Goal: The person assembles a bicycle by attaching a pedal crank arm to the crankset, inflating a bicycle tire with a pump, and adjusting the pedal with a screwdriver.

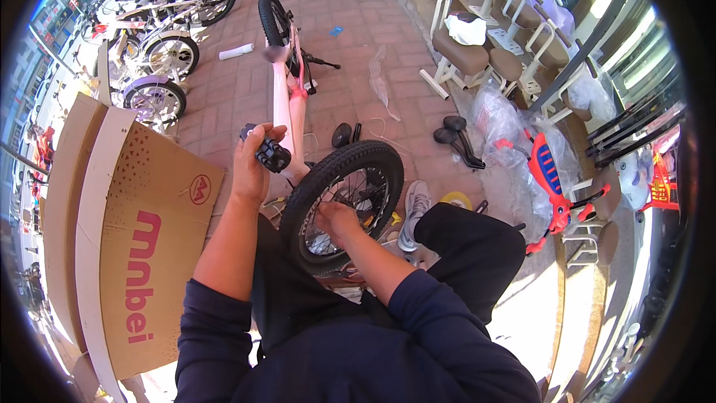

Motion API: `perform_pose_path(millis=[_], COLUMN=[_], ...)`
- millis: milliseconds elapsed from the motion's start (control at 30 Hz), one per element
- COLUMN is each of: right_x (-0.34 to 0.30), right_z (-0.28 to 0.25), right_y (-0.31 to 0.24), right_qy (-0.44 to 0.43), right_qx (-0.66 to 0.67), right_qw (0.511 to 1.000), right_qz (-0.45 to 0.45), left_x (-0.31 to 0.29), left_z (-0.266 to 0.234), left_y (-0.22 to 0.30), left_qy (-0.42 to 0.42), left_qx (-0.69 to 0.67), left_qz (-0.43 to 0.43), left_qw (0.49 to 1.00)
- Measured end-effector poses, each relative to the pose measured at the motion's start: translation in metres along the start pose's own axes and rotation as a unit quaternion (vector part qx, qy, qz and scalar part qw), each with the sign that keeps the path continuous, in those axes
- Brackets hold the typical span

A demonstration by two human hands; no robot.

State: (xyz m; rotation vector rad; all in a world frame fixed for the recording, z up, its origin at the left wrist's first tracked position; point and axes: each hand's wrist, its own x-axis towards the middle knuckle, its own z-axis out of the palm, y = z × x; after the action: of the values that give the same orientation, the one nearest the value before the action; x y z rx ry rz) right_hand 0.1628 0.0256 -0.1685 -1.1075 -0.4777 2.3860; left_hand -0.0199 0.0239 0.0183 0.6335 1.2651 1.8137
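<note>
A pink bicycle frame (280,97) stretches away in front of me, with its far wheel (274,19) at the other end. Upright between my legs stands the near wheel (384,172), with a knobby black tyre. My left hand (252,168), to the left of the frame, is closed around a blocky black part (273,157) whose exact kind is unclear. At the near wheel, my right hand (339,222) reaches in by the spokes, close to the hub. Its fingers are curled, and whatever they grip is hidden.
A large cardboard box (149,254) stands close on my left. Bicycles (171,52) line the far left. On the right are a red and blue toy-like part (550,183), clear plastic wrap (500,119), black pedals (459,138) and brown-seated frames (462,52). A yellow tape roll (456,199) lies near my shoe.
</note>
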Motion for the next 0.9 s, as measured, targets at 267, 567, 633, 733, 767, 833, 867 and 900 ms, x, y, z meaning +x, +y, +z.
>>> perform_pose_path(millis=[267, 567, 633, 733, 767, 833, 867, 900], right_x=[-0.008, -0.017, -0.019, -0.017, -0.021, -0.024, -0.024, -0.024], right_z=[0.013, 0.002, 0.004, 0.003, 0.005, 0.011, 0.013, 0.016], right_y=[-0.001, -0.009, -0.01, -0.012, -0.014, -0.017, -0.018, -0.018], right_qy=[0.111, 0.027, 0.033, 0.032, 0.027, 0.025, 0.027, 0.029], right_qx=[-0.142, -0.143, -0.166, -0.129, -0.089, -0.055, -0.062, -0.07], right_qw=[0.983, 0.989, 0.985, 0.991, 0.995, 0.997, 0.996, 0.996], right_qz=[-0.039, -0.011, -0.027, -0.006, 0.024, 0.055, 0.056, 0.056], left_x=[0.0, 0.0, 0.0, 0.001, 0.001, 0.0, 0.001, 0.001], left_z=[-0.004, -0.002, -0.001, 0.004, 0.003, 0.0, -0.001, -0.002], left_y=[-0.003, -0.002, -0.004, -0.004, -0.004, -0.006, -0.006, -0.007], left_qy=[0.003, 0.002, 0.0, -0.002, -0.001, 0.0, -0.001, -0.001], left_qx=[-0.014, -0.01, -0.01, -0.006, -0.007, -0.009, -0.01, -0.012], left_qz=[-0.002, 0.001, 0.002, 0.006, 0.004, 0.0, 0.003, 0.005], left_qw=[1.0, 1.0, 1.0, 1.0, 1.0, 1.0, 1.0, 1.0])
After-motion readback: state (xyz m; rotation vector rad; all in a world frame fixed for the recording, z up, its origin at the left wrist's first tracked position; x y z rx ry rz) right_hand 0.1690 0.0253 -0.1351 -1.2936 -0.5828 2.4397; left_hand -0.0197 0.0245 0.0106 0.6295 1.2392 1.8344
